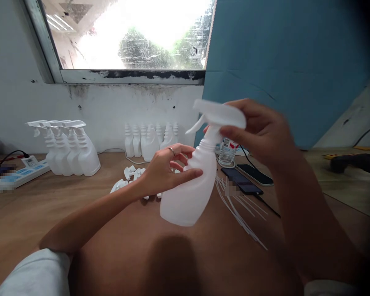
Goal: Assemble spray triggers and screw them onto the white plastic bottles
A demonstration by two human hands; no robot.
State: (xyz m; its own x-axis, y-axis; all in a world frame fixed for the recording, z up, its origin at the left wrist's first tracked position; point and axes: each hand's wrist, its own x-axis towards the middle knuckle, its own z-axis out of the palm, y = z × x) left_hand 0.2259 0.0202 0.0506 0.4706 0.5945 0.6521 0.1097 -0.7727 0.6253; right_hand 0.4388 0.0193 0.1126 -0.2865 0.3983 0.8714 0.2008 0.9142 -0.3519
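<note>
Leftmost, well out from the left hand: one power strip (24,174) on the table (18,218). Nearer that hand, beyond its forearm: one row of upright white sprayers (69,152), trigger heads fitted. Just behind the left wrist: loose white parts (130,172), heaped. Farther behind: white bottles (151,142), upright, no heads visible.

Left hand (169,168): thumb and fingers wrapped about the ribbed upper body of one spray bottle (188,197), white, tilted, seemingly raised off the table between both hands. Handling, as judged: light, thin-walled, slightly yielding, smooth below; best gripped at the ribs, without squeezing. Trigger head (218,115): at the bottle's neck, blurred, tightness not discernible; likely stiff, the slender lever best avoided.

Below the right hand: thin white tubes (240,218), loosely fanned, and two phones (243,181). Right hand (262,131): thumb and fingers pinching the trigger head's rear.
</note>
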